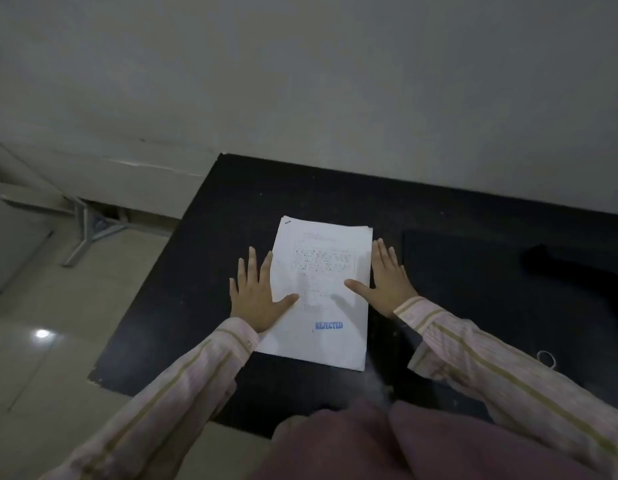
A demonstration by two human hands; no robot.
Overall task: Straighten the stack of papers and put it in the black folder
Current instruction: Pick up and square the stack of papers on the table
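A white stack of papers (321, 327) lies flat on the black table (196, 289), its top sheet printed with text and a blue "REJECTED" stamp. My left hand (255, 296) rests flat against the stack's left edge, fingers spread, thumb lying on the top sheet. Against the right edge sits my right hand (387, 278), also flat and spread, thumb on the paper. Neither hand grips anything. The black folder (473, 289) lies shut on the table to the right of the stack, hard to tell from the dark tabletop.
A dark object (560, 268) lies on the folder's far right part. A thin white loop (546, 358), perhaps a rubber band, lies near my right sleeve. A grey wall runs behind the table. Tiled floor and a metal table leg (89, 233) are on the left.
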